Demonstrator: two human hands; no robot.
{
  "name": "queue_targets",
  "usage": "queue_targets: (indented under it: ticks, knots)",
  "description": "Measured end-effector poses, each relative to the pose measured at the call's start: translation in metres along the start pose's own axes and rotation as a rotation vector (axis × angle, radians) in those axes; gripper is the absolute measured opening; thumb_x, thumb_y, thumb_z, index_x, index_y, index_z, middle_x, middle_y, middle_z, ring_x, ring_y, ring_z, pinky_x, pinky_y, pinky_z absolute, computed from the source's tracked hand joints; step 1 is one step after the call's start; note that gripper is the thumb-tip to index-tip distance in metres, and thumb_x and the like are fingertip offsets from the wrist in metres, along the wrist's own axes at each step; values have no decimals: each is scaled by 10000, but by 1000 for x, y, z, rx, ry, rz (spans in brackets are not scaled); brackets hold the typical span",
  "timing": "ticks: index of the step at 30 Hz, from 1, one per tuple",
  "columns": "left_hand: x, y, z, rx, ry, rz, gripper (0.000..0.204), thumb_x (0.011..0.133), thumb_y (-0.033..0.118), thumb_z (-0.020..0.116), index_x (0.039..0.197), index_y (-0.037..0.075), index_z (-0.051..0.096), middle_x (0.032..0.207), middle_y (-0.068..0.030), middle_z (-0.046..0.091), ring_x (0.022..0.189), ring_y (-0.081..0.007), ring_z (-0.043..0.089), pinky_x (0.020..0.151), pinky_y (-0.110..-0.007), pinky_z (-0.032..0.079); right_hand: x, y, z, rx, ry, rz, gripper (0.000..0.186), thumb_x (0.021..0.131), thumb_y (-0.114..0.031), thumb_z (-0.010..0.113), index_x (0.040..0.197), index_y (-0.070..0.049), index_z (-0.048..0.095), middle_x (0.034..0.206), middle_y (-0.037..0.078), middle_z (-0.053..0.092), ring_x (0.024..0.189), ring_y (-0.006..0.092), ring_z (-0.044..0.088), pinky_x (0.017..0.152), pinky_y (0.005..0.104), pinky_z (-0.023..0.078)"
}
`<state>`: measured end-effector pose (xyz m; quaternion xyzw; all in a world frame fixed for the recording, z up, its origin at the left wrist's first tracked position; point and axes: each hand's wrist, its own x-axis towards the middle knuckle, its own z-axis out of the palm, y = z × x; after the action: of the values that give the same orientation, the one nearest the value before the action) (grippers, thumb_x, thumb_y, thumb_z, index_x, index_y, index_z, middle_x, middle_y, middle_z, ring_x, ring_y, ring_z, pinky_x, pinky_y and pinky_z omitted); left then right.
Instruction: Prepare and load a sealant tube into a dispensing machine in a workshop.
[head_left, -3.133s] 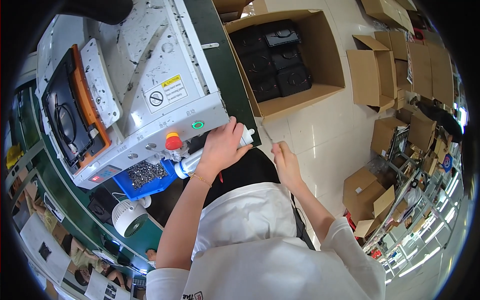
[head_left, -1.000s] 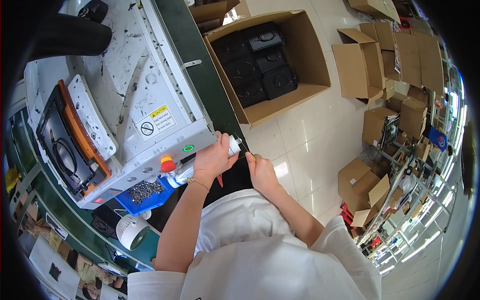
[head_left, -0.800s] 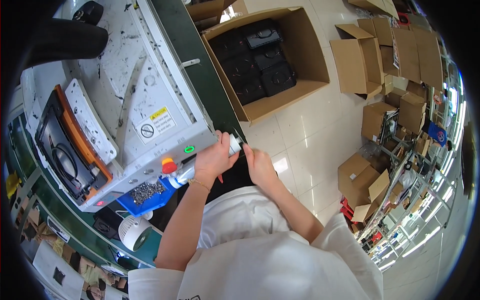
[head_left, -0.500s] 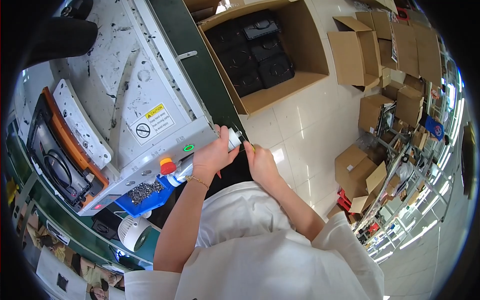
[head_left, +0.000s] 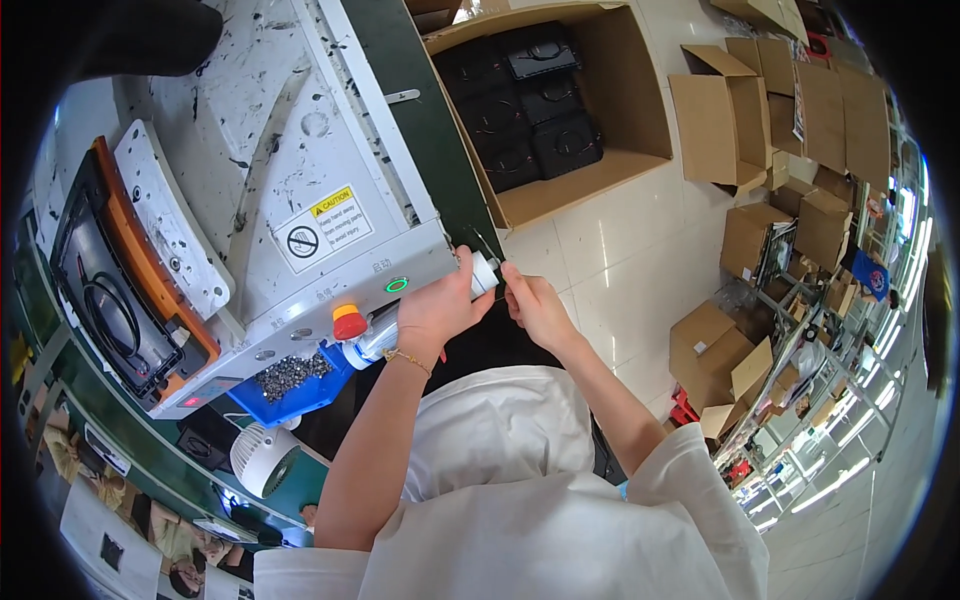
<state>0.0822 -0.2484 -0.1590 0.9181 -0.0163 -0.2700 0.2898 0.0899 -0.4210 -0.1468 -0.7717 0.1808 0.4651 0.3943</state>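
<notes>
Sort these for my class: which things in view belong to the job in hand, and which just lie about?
In the job, judging by the hands:
tube, in the left hand
thin tool, in the right hand, near the tube's end

Apparently just lying about:
fan
blue bin of small metal parts
box of black units
open carton

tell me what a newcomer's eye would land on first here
Probably the red-and-yellow knob and the green-ringed button on the front panel of the pale machine. Just to their right, the left hand grips a white-ended tube, and the right hand holds a thin tool near its tip. At the top centre, an open cardboard box holds black cases.
</notes>
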Motion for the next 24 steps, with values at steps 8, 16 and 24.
queue_targets:
  ticks: [8,16,24]
  knots:
    - [-2,-2,0,29,-8,15,537,746,423,719,1044,22,520,999,-133,579,855,-310,655,672,-402,554,-23,-1,18,-274,271,-93,575,1017,-390,398,722,52,617,729,310,612,744,496,607,670,528,489]
    - [2,-2,0,34,-58,3,570,777,443,685,1115,17,516,1089,-147,586,997,-327,623,795,-408,541,-14,2,21,-260,309,-137,581,1013,-393,408,721,66,612,736,330,600,749,512,599,663,540,485]
    - [-1,-6,1,2,53,51,511,754,417,714,1022,37,504,1005,-122,551,784,-315,651,601,-416,546,-6,-14,18,-211,243,-172,580,1027,-357,382,714,78,604,699,334,581,727,520,585,627,528,478]
